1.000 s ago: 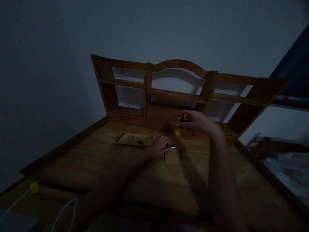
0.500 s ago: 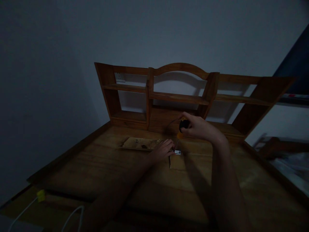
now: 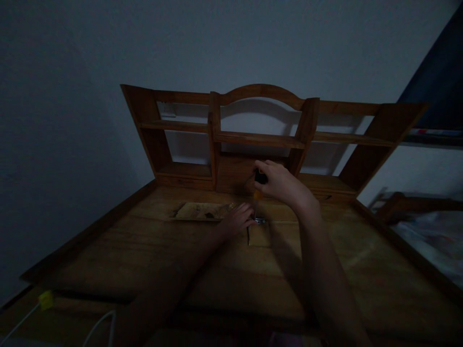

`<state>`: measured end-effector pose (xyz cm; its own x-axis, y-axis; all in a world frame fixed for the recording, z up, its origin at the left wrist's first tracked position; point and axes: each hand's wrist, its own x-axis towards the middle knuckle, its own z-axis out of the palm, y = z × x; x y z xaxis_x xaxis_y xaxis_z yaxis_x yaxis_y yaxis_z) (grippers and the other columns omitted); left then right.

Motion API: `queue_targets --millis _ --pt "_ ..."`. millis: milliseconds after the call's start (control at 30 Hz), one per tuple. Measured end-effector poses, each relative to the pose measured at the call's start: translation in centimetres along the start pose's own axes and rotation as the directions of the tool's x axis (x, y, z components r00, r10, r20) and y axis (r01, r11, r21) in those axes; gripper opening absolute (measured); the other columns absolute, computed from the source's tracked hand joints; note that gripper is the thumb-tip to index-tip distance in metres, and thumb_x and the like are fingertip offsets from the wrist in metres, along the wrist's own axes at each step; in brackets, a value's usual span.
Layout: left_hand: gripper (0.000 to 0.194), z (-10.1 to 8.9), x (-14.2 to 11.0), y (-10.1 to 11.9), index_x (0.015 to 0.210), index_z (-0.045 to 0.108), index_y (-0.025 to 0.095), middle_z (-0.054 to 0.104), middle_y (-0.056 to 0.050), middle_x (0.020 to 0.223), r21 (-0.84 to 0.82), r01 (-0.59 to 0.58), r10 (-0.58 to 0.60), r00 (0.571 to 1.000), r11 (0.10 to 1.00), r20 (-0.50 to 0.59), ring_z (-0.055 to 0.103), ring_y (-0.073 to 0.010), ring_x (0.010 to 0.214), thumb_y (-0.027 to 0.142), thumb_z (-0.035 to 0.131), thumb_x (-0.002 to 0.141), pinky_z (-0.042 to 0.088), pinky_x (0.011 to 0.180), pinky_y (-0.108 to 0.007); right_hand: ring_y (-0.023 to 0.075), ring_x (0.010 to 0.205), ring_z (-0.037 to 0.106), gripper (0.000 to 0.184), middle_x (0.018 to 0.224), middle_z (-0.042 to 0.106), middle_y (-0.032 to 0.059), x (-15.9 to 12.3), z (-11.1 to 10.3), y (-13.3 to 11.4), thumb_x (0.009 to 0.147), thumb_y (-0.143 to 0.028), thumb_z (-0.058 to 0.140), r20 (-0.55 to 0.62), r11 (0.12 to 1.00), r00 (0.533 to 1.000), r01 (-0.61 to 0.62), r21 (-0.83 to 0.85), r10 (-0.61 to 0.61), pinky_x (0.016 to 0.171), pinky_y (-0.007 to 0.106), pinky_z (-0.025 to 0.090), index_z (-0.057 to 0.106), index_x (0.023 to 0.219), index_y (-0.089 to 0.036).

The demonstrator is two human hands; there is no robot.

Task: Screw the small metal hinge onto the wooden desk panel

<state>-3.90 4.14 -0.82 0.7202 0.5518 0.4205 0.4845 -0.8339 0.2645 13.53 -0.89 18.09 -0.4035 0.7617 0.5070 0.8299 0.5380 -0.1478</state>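
Note:
My right hand (image 3: 277,182) is closed around the black and orange handle of a screwdriver (image 3: 257,188), held nearly upright with its tip down on a small metal hinge (image 3: 259,220). The hinge sits at the far edge of a small square wooden flap (image 3: 258,235) set in the wooden tabletop (image 3: 217,260). My left hand (image 3: 237,219) rests on the tabletop just left of the hinge, fingers curled and pressed against it. The room is dim.
A wooden shelf unit (image 3: 260,140) with an arched top stands at the back of the tabletop against a pale wall. A shallow rectangular recess (image 3: 202,211) lies left of my hands. White cables (image 3: 97,323) and a yellow tag (image 3: 46,299) are at lower left.
My right hand has tipped the screwdriver from a slant to nearly upright over the hinge and shifted slightly left. My left hand stays by the hinge. The camera view has shifted a little.

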Motion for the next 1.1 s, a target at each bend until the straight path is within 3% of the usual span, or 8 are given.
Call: queue_targets --millis 133,300,433,600,733,900,1100 --pt "0.026 0.3 0.0 -0.3 0.108 0.057 0.020 0.060 -0.010 0.118 0.017 -0.005 0.005 1.000 1.000 -0.006 0.056 -0.0263 0.116 0.045 0.053 0.103 0.047 0.101 -0.043 0.0223 0.089 0.061 0.011 0.097 0.064 0.0062 0.1 0.1 -0.7 0.091 -0.027 0.060 -0.023 0.999 1.000 0.020 -0.042 -0.021 0.080 0.035 0.040 0.062 0.100 -0.021" --pt "0.032 0.9 -0.2 -1.0 0.115 0.058 0.018 0.060 -0.012 0.124 0.053 -0.028 0.030 0.999 0.998 -0.042 0.056 -0.0266 0.120 0.046 0.053 0.103 0.048 0.103 -0.042 0.0255 0.099 0.063 0.024 0.109 0.066 0.0088 -0.3 -0.6 -1.9 0.086 -0.025 0.061 0.022 0.999 0.999 0.030 0.018 -0.030 0.083 0.036 0.042 0.061 0.110 -0.020" --pt "0.030 1.2 -0.2 -1.5 0.117 0.058 0.019 0.062 -0.010 0.124 0.077 -0.046 0.051 0.997 0.996 -0.061 0.057 -0.0256 0.120 0.046 0.054 0.102 0.049 0.103 -0.041 0.0260 0.092 0.064 0.022 0.099 0.069 0.0085 -0.2 -0.6 -2.3 0.092 -0.037 0.059 0.030 0.999 0.999 -0.036 -0.001 0.036 0.079 0.036 0.042 0.060 0.107 -0.020" --pt "0.030 1.2 -0.2 -1.6 0.113 0.060 0.020 0.062 -0.009 0.122 0.108 -0.031 0.036 0.998 0.994 -0.043 0.058 -0.0256 0.119 0.047 0.051 0.104 0.050 0.102 -0.043 0.0231 0.101 0.063 0.016 0.108 0.066 0.0066 -0.1 -0.7 -2.1 0.089 -0.025 0.058 0.022 0.999 0.999 0.035 0.012 -0.035 0.088 0.033 0.042 0.059 0.105 -0.021" --pt "0.028 1.2 -0.2 -1.7 0.108 0.062 0.020 0.062 -0.008 0.119 0.100 -0.018 0.024 0.998 0.995 -0.057 0.058 -0.0254 0.116 0.047 0.054 0.103 0.050 0.101 -0.042 0.0242 0.100 0.064 0.019 0.109 0.064 0.0079 -0.4 -1.2 -1.9 0.089 -0.029 0.059 0.044 1.000 0.999 -0.022 -0.020 0.022 0.088 0.035 0.044 0.058 0.106 -0.020" --pt "0.020 1.1 0.0 -1.7 0.103 0.062 0.021 0.061 -0.007 0.118 0.051 -0.050 0.053 0.997 0.997 -0.059 0.058 -0.0242 0.115 0.041 0.060 0.100 0.051 0.099 -0.041 0.0286 0.104 0.065 0.029 0.113 0.068 0.0136 -0.4 -1.2 -1.7 0.098 -0.038 0.055 0.049 0.984 0.995 -0.081 -0.156 0.089 0.086 0.037 0.044 0.057 0.117 -0.017" --pt "0.020 0.8 -0.3 -1.2 0.106 0.061 0.021 0.061 -0.008 0.117 0.042 -0.025 0.027 0.998 0.999 -0.062 0.059 -0.0243 0.115 0.040 0.062 0.099 0.052 0.099 -0.041 0.0267 0.100 0.065 0.025 0.115 0.066 0.0106 -0.5 -1.1 -2.1 0.091 -0.030 0.056 0.063 0.990 0.997 -0.043 -0.132 0.052 0.082 0.036 0.043 0.055 0.114 -0.019"
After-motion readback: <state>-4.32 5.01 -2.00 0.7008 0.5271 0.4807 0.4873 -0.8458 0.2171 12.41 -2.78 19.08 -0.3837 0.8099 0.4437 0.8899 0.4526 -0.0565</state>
